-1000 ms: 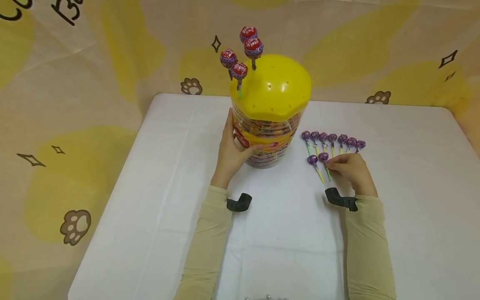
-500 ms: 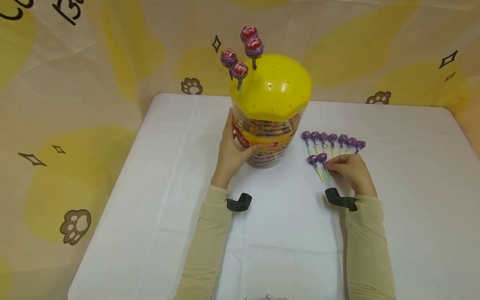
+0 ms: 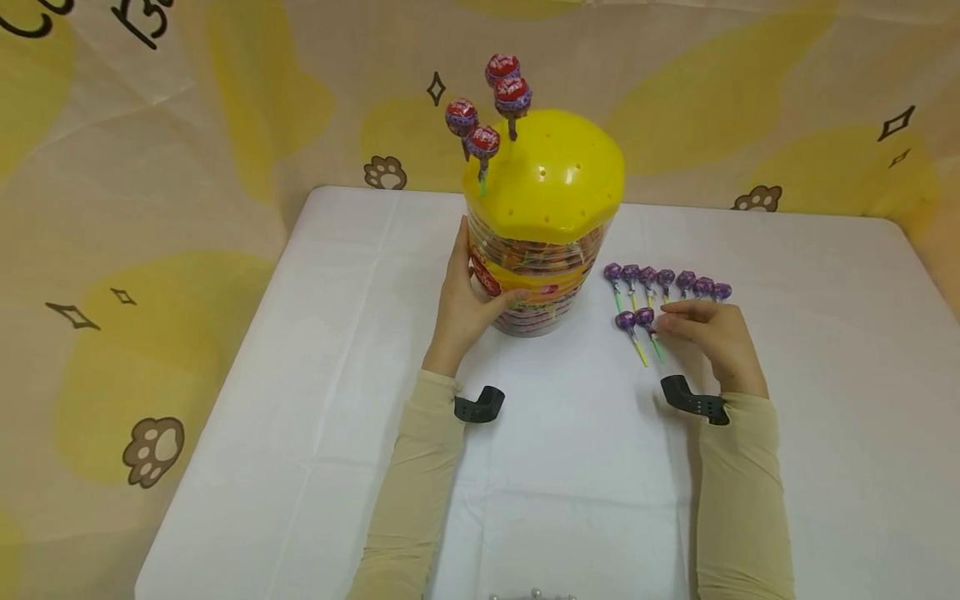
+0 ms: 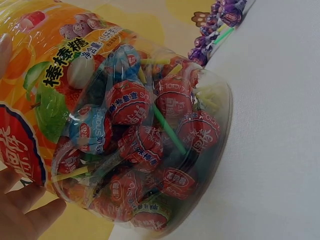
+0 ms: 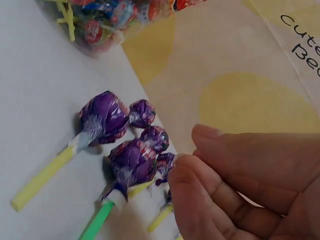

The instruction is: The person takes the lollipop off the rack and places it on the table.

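Note:
A clear plastic jar full of wrapped lollipops stands on the table under a yellow lid. My left hand grips its side, thumb across the front label and fingers round the left. Several red-and-purple lollipops stick up from holes at the lid's left. To the right of the jar, two purple lollipops lie side by side, one with a yellow stick and one with a green stick. My right hand is just right of the green-stick one, thumb and fingertips slightly parted and holding nothing.
Behind the two lollipops lies a row of several more purple lollipops. The white tabletop stretches forward, and a patterned yellow cloth hangs behind it. Each wrist wears a black strap mount.
My right hand has let go of the green-stick lollipop, now lying beside the yellow-stick one, and has drawn back slightly to the right. The left hand keeps its grip on the jar.

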A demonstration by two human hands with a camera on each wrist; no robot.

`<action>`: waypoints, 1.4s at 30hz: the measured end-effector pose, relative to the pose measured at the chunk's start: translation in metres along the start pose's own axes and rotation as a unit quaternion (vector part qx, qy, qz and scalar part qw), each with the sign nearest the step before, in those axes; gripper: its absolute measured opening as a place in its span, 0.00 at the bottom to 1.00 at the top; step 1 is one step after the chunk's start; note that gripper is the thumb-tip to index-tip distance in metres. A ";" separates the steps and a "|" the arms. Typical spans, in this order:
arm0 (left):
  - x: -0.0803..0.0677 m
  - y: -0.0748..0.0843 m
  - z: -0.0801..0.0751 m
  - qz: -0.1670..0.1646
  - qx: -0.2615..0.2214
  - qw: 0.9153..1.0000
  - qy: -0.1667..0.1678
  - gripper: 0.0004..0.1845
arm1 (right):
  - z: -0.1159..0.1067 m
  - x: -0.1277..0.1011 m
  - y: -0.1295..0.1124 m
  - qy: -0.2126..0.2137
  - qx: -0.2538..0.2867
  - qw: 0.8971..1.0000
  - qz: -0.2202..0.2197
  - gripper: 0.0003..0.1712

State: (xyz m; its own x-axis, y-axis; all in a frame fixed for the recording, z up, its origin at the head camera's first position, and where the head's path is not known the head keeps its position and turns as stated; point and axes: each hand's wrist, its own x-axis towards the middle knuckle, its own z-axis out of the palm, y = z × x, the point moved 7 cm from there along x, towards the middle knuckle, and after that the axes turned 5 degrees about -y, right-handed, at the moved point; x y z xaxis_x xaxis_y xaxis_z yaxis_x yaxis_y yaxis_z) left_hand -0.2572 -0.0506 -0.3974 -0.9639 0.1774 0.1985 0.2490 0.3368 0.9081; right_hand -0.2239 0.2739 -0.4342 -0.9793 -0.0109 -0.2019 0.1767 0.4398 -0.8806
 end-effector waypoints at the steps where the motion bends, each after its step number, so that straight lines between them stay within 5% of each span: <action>1: 0.000 0.000 0.000 0.000 0.000 1.000 0.000 0.58 | 0.000 0.000 -0.003 0.007 0.027 1.000 -0.012 0.20; 5: 0.000 0.000 0.001 0.001 -0.002 1.000 -0.001 0.58 | -0.001 -0.002 -0.017 0.035 0.129 0.990 -0.049 0.10; 10: 0.000 -0.001 0.002 0.001 -0.003 1.000 -0.002 0.59 | -0.001 -0.006 -0.044 0.064 0.194 0.974 -0.095 0.09; 17: -0.002 -0.002 0.001 0.000 -0.005 1.000 0.001 0.58 | 0.004 -0.010 -0.100 0.087 0.232 0.954 -0.170 0.13; 29: -0.003 -0.001 0.001 0.000 -0.005 1.000 -0.001 0.58 | 0.023 -0.018 -0.183 0.055 0.263 0.926 -0.266 0.14; 42: -0.002 0.001 -0.001 -0.001 0.003 1.000 0.001 0.58 | 0.046 -0.016 -0.250 0.055 0.186 0.935 -0.298 0.11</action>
State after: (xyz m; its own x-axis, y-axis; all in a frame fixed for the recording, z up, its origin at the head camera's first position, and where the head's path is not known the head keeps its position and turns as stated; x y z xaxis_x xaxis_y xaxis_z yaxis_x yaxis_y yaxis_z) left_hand -0.2551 -0.0521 -0.3969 -0.9648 0.1746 0.1968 0.2469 0.3424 0.9065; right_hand -0.2476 0.1230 -0.2306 -0.9149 -0.0537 0.4000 -0.4023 0.0419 -0.9145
